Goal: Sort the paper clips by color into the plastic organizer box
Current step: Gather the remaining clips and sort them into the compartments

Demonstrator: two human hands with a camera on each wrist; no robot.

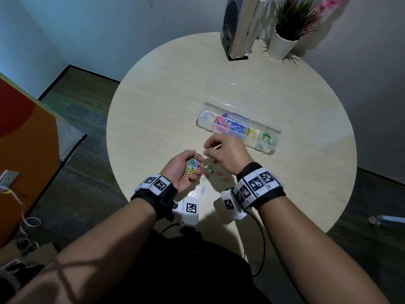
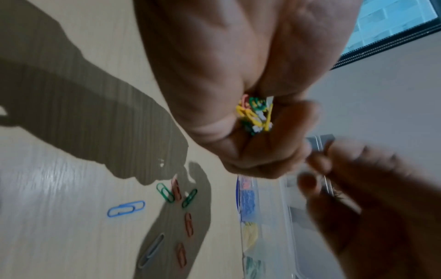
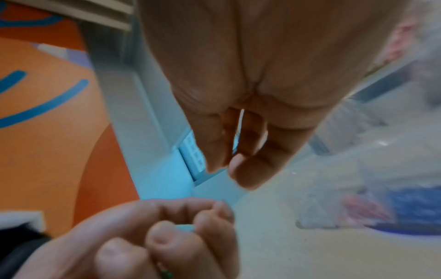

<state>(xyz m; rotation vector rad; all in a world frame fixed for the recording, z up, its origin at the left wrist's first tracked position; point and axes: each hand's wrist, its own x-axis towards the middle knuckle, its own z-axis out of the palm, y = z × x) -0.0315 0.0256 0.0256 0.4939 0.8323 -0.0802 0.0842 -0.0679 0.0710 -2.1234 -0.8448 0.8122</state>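
My left hand (image 1: 186, 167) is cupped palm up over the near part of the table and grips a bundle of mixed coloured paper clips (image 1: 192, 165), seen up close as paper clips (image 2: 255, 117) in yellow, green, white and red. My right hand (image 1: 221, 152) hovers between that bundle and the clear organizer box (image 1: 269, 151); its fingers are loosely curled, and the fingertips (image 3: 245, 169) show nothing between them. The box holds white, red, blue, yellow and green clips in separate compartments. Loose clips (image 2: 188, 224) lie on the table under my hands, among them a blue clip (image 2: 126, 208).
The box's clear lid (image 1: 241, 95) lies open behind it. A black stand with books (image 1: 241, 29) and a potted plant (image 1: 285, 40) sit at the far edge of the round table (image 1: 157, 102). An orange panel (image 1: 22, 128) stands on the floor at the left.
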